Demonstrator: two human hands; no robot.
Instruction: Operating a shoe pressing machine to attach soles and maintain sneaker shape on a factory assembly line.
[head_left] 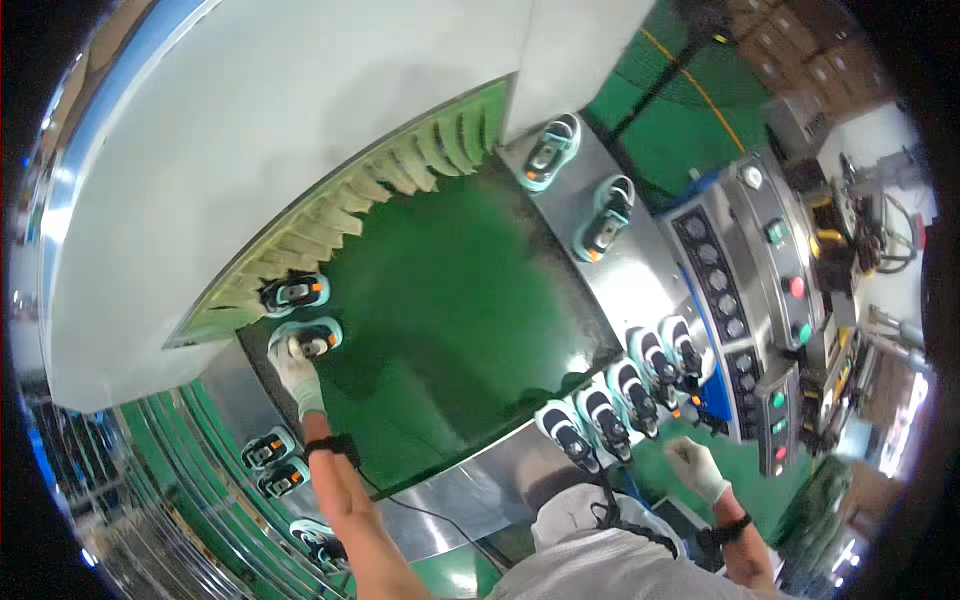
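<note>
Fisheye view, brightly lit; black rim, bowed edges.
Glare on metal ledge; shadow across green belt; margins soft.

A grey control panel is standing at the right, bearing red and green push buttons. Brown boxes are occupying the far right, beyond a yellow floor line. Parallel metal rails are running at the near left.

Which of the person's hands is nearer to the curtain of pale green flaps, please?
Left: the left hand touches a shoe just in front of the curtain; the right hand is much farther away, beside the row of shoes.
</note>
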